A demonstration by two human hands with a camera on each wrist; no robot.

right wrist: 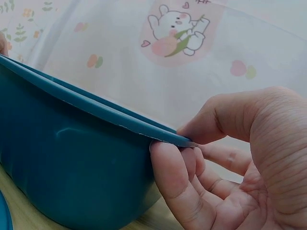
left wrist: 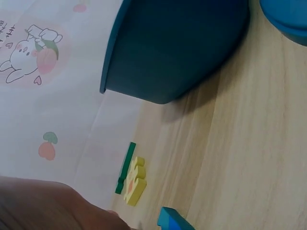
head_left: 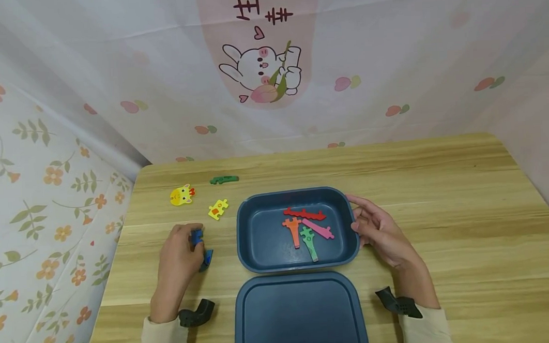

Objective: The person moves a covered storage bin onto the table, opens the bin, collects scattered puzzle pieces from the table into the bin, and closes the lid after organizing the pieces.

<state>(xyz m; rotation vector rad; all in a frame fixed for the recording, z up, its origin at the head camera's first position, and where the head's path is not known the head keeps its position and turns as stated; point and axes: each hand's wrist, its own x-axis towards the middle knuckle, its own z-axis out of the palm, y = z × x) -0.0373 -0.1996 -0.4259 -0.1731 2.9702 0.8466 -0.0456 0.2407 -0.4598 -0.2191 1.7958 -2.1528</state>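
My left hand (head_left: 178, 257) is left of the dark blue box, its fingers and thumb pinching a blue puzzle piece (head_left: 196, 236). Below the thumb shows more blue, a pointed part (head_left: 206, 259), seen in the left wrist view as a blue tip (left wrist: 172, 219); the hand hides the rest. With its fingers and thumb, my right hand (head_left: 382, 233) grips the right rim of the open box (head_left: 264, 234). Inside the box lie a red piece (head_left: 304, 214), an orange piece (head_left: 294, 232), a pink piece (head_left: 318, 228) and a green piece (head_left: 309, 245).
On the table (head_left: 468, 223), beyond my left hand, lie a yellow giraffe-head piece (head_left: 181, 195), a yellow puzzle piece (head_left: 218, 209) and a dark green piece (head_left: 224, 180). The matching blue lid (head_left: 300, 315) lies just in front of the box. A printed cloth (head_left: 389, 56) hangs behind the table.
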